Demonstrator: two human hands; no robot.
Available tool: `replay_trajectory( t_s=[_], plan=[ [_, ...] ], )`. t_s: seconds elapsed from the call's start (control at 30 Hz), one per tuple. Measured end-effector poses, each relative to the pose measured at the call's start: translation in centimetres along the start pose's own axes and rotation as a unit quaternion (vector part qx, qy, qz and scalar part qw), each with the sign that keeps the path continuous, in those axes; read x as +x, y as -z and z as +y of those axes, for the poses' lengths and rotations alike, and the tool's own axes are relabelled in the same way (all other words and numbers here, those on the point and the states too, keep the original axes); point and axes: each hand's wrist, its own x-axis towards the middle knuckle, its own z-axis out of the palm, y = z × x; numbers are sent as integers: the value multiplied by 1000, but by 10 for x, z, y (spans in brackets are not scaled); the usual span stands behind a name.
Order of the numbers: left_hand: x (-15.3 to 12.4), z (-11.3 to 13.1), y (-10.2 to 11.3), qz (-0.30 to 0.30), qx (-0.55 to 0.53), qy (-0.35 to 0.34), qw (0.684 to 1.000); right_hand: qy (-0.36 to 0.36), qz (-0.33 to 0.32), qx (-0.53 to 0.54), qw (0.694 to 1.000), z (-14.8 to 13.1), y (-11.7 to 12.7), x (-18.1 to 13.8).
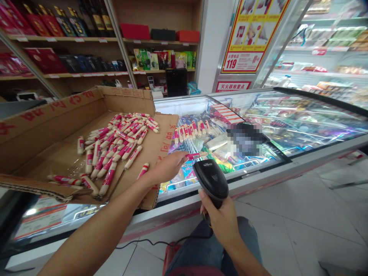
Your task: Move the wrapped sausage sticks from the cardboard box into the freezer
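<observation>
My left hand [169, 167] is closed on one end of a wrapped sausage [196, 155] with a pink label. Wrapped round the handle of a black barcode scanner [212, 180] is my right hand [222, 219]. The scanner's head points at the sausage, close to it. Left of my hands, an open cardboard box [57, 147] holds a heap of similar sausages [115, 143]. A row of several sausages [192, 131] lies side by side on the freezer's glass lid, beyond my left hand.
The glass-topped chest freezer [276, 126] runs to the right, packed goods under it. A blurred dark object [245, 140] lies on the glass. Shelves [161, 42] stand behind. The scanner's cable [152, 242] hangs below the freezer's edge.
</observation>
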Motion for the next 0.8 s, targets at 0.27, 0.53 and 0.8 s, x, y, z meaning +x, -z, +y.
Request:
replay_trajectory(
  t_s=[0.27, 0.53, 0.8],
  plan=[
    [1, 3, 2, -9, -4, 7, 1000, -7, 6, 0, 1000, -2, 0, -1],
    [2, 1, 0, -4, 2, 4, 1000, 2, 13, -9, 1000, 0, 0, 0],
    [3, -4, -5, 8, 41, 18, 999, -3, 16, 10, 1000, 7, 2, 3]
  ],
)
